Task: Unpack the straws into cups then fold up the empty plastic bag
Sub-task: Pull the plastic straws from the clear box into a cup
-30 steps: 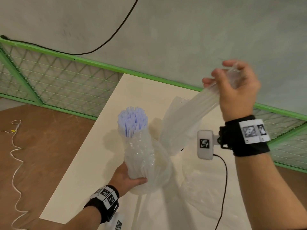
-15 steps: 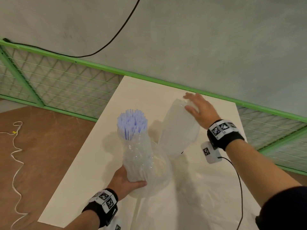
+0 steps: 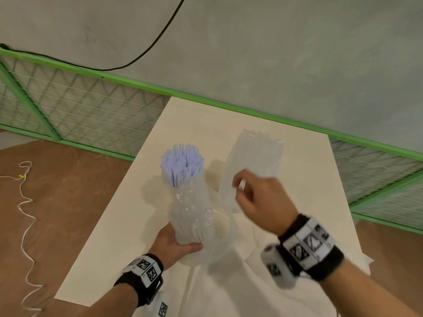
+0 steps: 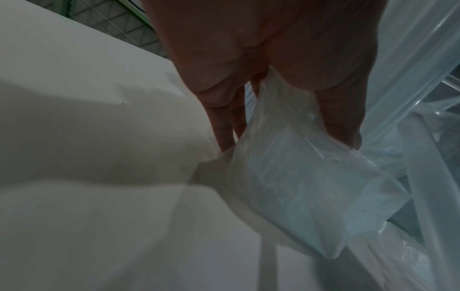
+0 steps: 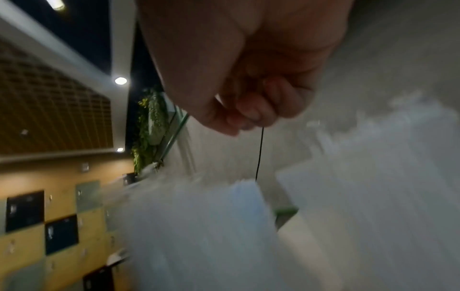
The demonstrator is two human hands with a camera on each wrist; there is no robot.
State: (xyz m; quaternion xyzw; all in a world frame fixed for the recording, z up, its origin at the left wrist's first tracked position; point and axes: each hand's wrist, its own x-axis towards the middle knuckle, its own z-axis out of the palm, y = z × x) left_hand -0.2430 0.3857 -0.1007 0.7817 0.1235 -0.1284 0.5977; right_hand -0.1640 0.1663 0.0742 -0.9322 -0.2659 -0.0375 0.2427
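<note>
Two straw bundles stand upright on the bench [image 3: 128, 225].
Item 1: blue straws [image 3: 182, 162], tips fanned out of a crinkled clear sleeve; their foot seems to sit in a clear cup [image 3: 217, 227], though its outline is faint.
Item 2: wrapped bundle [image 3: 251, 161], just right of the blue straws, leaning a little away from them.
Item 3: bag [image 3: 240, 284], loose clear film spread on the bench nearer the person than the blue straws.
Left hand [image 3: 174, 244]: grip curled round the base of the blue straws' sleeve, steadying it.
Right hand [image 3: 258, 202]: between the blue straws and the wrapped bundle, fingers curled; blur hides whether they pinch film, so I cannot tell.
Step judged: unpacking, mid-way; folding not yet begun.
Next move calls for: stripping the sleeves while the straws stay upright, with the left hand bracing against tipping.
</note>
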